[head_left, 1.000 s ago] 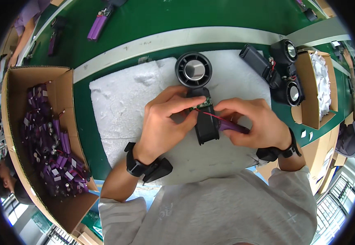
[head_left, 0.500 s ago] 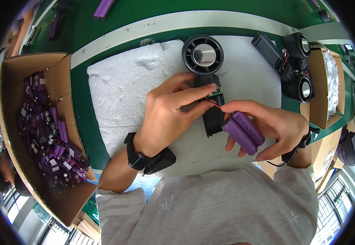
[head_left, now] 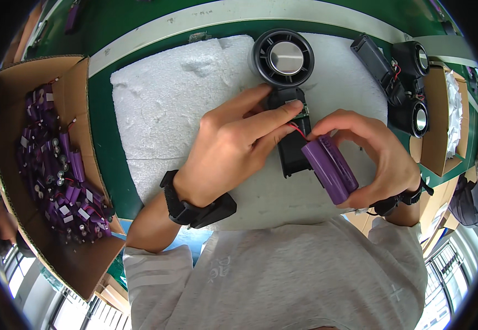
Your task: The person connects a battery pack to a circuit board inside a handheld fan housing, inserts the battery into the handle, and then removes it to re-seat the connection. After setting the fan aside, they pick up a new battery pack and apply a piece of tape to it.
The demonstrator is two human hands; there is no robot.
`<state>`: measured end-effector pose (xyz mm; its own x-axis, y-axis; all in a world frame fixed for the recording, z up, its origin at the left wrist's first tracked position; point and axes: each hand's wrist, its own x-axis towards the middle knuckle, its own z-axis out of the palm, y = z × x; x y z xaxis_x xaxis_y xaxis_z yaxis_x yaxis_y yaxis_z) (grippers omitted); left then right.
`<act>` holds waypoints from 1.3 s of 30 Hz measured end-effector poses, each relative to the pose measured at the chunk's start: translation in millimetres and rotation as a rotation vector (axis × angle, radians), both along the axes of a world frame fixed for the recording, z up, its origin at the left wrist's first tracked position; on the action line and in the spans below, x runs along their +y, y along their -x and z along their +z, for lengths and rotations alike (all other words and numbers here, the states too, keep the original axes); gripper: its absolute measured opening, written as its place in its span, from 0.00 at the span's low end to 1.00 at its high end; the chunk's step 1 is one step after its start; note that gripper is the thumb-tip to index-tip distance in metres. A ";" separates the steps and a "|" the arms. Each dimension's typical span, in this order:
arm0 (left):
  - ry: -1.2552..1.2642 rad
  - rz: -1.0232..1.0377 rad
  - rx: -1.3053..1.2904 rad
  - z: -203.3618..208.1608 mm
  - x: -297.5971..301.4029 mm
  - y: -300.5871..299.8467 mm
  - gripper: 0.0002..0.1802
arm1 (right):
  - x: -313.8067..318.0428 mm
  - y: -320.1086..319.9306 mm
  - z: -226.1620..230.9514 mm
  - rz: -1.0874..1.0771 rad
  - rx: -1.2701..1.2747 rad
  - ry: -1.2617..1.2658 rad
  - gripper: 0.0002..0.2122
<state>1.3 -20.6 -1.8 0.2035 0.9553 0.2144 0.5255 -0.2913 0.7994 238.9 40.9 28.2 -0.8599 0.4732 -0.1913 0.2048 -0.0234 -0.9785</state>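
A black handheld fan [head_left: 284, 55] with a round head lies on the foam, its handle [head_left: 293, 157] pointing towards me. My left hand [head_left: 230, 146] is closed around the handle's upper part, thumb and forefinger pinching by a small green circuit board [head_left: 304, 111]. Red wires [head_left: 298, 129] run from these fingertips to a battery pack [head_left: 328, 169] of two purple cells joined side by side. That pack is held tilted over the foam, right of the handle, between the thumb and fingers of my right hand [head_left: 384, 151]. The wire ends under my left fingers are hidden.
A white foam sheet [head_left: 162, 110] covers the green table. At the left stands a cardboard box [head_left: 82, 242] with many purple battery packs [head_left: 65, 181]. More black fans [head_left: 415, 115] lie at the right, beside a smaller cardboard box [head_left: 435, 132] with white wrapping inside.
The whole view has shifted slightly. My right hand has lifted the battery pack a little and curled its fingers round it. My left hand keeps its grip at the circuit board.
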 end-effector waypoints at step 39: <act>-0.054 -0.092 0.025 -4.9 2.9 8.5 0.22 | -45.8 30.9 -16.2 -0.191 -0.121 -0.930 0.20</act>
